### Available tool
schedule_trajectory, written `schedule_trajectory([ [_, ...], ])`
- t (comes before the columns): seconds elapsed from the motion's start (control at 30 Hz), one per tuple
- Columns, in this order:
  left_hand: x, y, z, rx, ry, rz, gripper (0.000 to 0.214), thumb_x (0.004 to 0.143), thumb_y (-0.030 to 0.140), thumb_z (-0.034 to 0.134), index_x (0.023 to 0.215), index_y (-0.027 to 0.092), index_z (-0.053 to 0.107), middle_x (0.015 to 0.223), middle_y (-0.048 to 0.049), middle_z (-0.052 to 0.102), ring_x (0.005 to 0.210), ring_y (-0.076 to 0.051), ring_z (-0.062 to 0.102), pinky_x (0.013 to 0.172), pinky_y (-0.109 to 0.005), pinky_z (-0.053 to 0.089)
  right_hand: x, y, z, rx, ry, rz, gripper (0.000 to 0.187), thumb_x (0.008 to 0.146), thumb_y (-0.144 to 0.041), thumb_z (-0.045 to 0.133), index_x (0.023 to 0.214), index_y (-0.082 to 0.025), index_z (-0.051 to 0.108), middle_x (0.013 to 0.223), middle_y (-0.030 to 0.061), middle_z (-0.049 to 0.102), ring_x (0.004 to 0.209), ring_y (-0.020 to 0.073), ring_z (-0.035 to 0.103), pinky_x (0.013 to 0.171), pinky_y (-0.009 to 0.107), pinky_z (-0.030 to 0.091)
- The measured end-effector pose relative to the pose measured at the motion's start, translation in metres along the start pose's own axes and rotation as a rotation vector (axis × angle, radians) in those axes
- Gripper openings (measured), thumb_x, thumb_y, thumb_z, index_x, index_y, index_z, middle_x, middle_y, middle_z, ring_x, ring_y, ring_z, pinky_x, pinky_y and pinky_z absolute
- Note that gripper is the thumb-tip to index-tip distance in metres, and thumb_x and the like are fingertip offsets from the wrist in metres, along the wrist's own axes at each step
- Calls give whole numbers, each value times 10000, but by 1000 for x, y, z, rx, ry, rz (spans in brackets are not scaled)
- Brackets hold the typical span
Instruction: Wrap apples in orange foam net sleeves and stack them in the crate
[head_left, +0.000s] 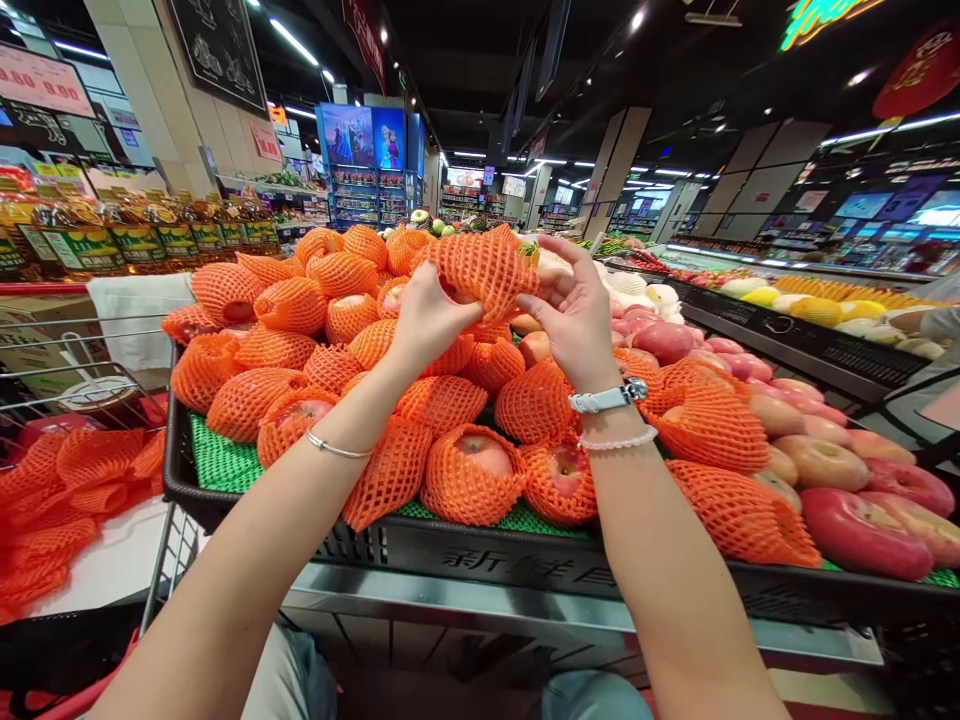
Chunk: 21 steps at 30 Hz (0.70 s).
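Note:
An orange foam fruit net (487,268) is held up over the pile in front of me. My left hand (431,315) grips its left end, thumb underneath. At its other end, the thumb and fingers of my right hand (577,310) pinch the edge. Whether an apple is inside this net cannot be seen. Below my hands lie several apples in orange foam nets, one netted apple (480,455) showing its top at the front. Bare red apples (862,530) are piled to the right.
A black crate (420,545) with green lining holds the fruit. At left, a wire cart (161,565) contains loose orange foam nets (67,500). Oil bottles (90,235) stand behind it. Another display of yellow fruit (817,305) is at right, with part of a person (941,322) at the edge.

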<state>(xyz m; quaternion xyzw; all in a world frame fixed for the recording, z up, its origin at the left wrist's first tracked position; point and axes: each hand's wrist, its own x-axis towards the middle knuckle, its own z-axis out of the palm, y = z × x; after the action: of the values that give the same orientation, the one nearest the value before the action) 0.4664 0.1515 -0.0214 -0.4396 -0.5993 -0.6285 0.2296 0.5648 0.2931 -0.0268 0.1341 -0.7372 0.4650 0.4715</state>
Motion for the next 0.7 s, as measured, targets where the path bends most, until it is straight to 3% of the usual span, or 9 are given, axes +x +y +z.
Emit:
schedule_trajectory([
  [0.13, -2, 7, 5, -95, 6, -65, 299, 553, 119, 733, 740, 173, 506, 757, -9, 627, 765, -199, 635, 792, -372, 532, 2, 1, -5, 14, 73, -27, 537, 765, -282, 713, 1256, -376, 518, 1066, -4, 631, 1014, 186, 615, 965, 422, 556],
  [0.33, 0, 7, 4, -352, 76, -202, 282, 628, 314, 726, 797, 174, 549, 828, -42, 684, 899, -224, 659, 812, -334, 536, -9, -3, 21, 100, -56, 91, 664, 722, -454, 772, 1297, -350, 456, 947, 6, 648, 977, 217, 638, 921, 454, 568],
  [0.47, 3, 3, -1, -477, 150, -343, 201, 688, 332, 640, 766, 185, 527, 777, -31, 656, 867, -214, 657, 735, -302, 534, -15, 2, 35, 99, -107, 49, 765, 677, -455, 810, 1311, -339, 399, 1013, 15, 646, 1002, 226, 644, 990, 483, 538],
  [0.57, 5, 4, -4, -558, 138, -419, 189, 705, 322, 630, 774, 190, 513, 773, -18, 638, 843, -197, 649, 712, -285, 529, -9, 8, 23, -5, -87, 9, 587, 749, -372, 755, 1245, -323, 445, 979, 6, 618, 949, 201, 642, 977, 466, 542],
  [0.7, 2, 13, -3, -672, -74, -422, 241, 701, 310, 676, 717, 193, 466, 729, -8, 607, 859, -188, 645, 767, -291, 526, 2, 10, -6, -149, 34, -77, 398, 791, -298, 696, 1143, -326, 514, 962, -6, 588, 946, 178, 625, 927, 418, 553],
])
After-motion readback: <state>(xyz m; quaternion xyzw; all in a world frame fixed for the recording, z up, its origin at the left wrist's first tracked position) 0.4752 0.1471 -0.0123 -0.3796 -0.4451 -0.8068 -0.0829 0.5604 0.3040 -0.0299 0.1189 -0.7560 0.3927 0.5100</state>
